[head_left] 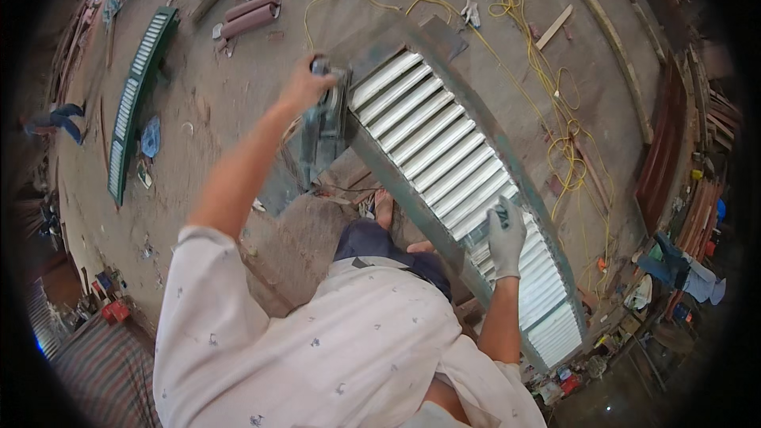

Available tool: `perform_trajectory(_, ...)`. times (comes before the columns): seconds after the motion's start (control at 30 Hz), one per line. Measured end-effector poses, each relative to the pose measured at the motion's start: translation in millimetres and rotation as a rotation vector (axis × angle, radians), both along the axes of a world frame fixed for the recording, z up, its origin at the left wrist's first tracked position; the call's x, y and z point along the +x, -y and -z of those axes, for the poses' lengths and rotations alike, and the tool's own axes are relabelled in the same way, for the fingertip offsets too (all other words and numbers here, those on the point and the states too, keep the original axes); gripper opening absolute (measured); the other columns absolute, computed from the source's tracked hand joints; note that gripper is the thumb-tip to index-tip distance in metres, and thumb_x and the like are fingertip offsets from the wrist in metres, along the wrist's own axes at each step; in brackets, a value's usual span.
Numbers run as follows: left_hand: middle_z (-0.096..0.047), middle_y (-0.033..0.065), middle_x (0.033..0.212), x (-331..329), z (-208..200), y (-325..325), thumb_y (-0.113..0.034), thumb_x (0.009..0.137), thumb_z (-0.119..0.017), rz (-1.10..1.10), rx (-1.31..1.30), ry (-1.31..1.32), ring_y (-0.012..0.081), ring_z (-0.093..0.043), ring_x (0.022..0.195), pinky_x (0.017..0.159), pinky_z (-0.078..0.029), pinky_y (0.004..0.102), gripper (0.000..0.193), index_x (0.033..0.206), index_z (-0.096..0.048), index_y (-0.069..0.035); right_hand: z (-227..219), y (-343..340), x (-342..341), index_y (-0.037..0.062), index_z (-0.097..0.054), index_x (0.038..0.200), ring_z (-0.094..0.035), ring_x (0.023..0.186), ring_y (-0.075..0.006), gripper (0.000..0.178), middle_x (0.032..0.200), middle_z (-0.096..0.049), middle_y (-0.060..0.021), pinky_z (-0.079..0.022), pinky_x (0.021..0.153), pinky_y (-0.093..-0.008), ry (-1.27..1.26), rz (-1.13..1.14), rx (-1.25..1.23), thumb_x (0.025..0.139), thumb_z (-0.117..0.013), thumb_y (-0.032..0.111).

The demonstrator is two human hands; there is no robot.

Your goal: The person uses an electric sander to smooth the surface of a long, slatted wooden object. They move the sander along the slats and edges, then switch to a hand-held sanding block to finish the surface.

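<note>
My bare left hand (305, 87) is closed on the dark top of a grey-blue metal machine part (323, 131), blurred at its edges. That part stands at the upper left end of a long green-grey frame (444, 239) carrying many silver metal rollers (432, 131). The frame slants from the upper middle down to the lower right, beside my legs. Over its middle, my right hand (506, 238) wears a pale glove with dark patches. Its fingers are curled by a grey smear on the rollers; what they hold is unclear.
A second, green roller frame (136, 99) stands at the left. Red-brown rolls (250, 14) lie at the far left, and a yellow cord (569, 143) tangles over the floor at the right. A light wood strip (555, 27), long timbers (606, 28) and a dark red board (662, 143) lie beyond.
</note>
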State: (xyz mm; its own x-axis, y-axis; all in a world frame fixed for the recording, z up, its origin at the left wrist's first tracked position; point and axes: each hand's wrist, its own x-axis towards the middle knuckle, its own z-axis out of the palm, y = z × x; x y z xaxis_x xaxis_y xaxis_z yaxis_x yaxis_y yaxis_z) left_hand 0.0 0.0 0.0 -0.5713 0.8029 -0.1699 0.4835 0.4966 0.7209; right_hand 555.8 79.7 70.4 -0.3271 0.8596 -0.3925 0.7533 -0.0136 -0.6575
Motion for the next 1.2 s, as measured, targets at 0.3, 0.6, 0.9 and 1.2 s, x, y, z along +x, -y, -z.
perform_trajectory(0.3,-0.077,0.0220,0.124,-48,-18,-102,-0.032,0.082,-0.087,0.013,-0.074,-0.023,0.0277,-0.073,0.115,0.102,-0.055,0.0401,0.064,0.136,-0.070,-0.002,123,-23,61,0.0048,-0.055,0.156,-0.046,0.145,-0.0480,0.061,0.152,-0.052,-0.0322,-0.035,0.122,-0.0587,0.462,0.038,0.526,0.104,-0.070,0.034)
perform_trajectory(0.6,-0.075,0.0181,0.116,49,-20,33,-0.028,0.079,-0.081,-0.232,0.043,-0.048,0.0282,-0.072,0.105,0.096,-0.056,0.0388,0.064,0.135,-0.068,0.000,162,-11,55,0.0014,-0.055,0.155,-0.050,0.134,-0.0506,0.064,0.145,-0.053,-0.0323,-0.038,0.114,-0.0638,0.297,0.106,0.752,0.103,-0.064,0.039)
perform_trajectory(0.9,-0.075,0.0141,0.107,-8,-12,-29,-0.020,0.082,-0.082,-0.302,0.105,0.013,0.0240,-0.070,0.092,0.088,-0.056,0.0361,0.052,0.130,-0.070,-0.002,173,-14,68,0.0003,-0.055,0.153,-0.050,0.136,-0.0510,0.064,0.149,-0.052,-0.0327,-0.038,0.115,-0.0632,0.269,0.108,0.701,0.101,-0.061,0.036)
perform_trajectory(1.2,-0.068,0.0229,0.130,135,-11,32,-0.022,0.086,-0.080,-0.680,0.081,0.078,0.0367,-0.065,0.123,0.110,-0.048,0.0446,0.053,0.133,-0.066,-0.001,18,59,-167,0.0015,-0.059,0.141,-0.065,0.120,-0.0410,0.068,0.129,-0.067,-0.0200,-0.050,0.103,-0.0549,-0.155,-0.419,0.196,0.089,-0.076,0.042)
